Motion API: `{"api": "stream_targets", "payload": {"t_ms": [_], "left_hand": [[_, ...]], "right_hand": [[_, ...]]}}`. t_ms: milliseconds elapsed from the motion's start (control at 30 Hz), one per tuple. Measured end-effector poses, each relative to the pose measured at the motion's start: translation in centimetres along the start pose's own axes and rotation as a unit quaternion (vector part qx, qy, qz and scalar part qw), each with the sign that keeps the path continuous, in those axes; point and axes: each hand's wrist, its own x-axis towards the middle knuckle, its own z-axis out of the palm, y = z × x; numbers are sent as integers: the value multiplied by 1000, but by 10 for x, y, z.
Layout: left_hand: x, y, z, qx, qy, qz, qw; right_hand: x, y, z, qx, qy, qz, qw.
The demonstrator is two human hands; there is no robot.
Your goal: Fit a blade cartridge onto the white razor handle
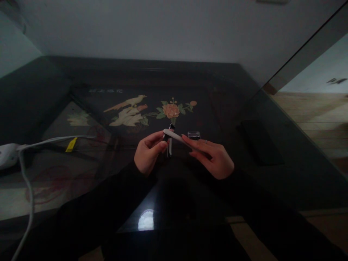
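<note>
Both hands meet near the middle of the dark glossy table. Between them is a pale, flat, curved strap [175, 135], slanting down to the right. My left hand [148, 150] pinches its upper left end between thumb and fingers, beside a small black piece. A shiny dark-and-silver part [171, 126] shows just above that end, and a thin pale strip [170, 146] hangs below; how these parts join is too dark to tell. My right hand [213, 156], with a ring on one finger, has thumb and fingers closed on the strap's right end. Behind its fingertips lies a small clear box [194, 135].
A black flat rectangular object [261, 143] lies on the table [231, 98] at right. At left a white power strip [8, 154] trails pale cables, one with a yellow tag [71, 144]. Bird and flower inlays [171, 110] decorate the tabletop. A wall [141, 29] stands behind.
</note>
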Motion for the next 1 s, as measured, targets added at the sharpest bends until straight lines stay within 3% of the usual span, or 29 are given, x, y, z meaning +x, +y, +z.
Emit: {"api": "stream_targets", "payload": {"t_ms": [167, 367, 700, 1000], "left_hand": [[2, 3, 2, -15, -2, -9, 1000], [2, 2, 1, -15, -14, 6, 1000], [5, 0, -2, -1, -26, 36, 999], [1, 1, 1, -13, -13, 0, 1000]], "right_hand": [[-3, -1, 3, -23, -37, -44, 998], [-4, -1, 4, -50, -42, -35, 997], [-5, -8, 6, 42, -24, -64, 997], [-2, -3, 4, 26, 7, 0, 1000]]}}
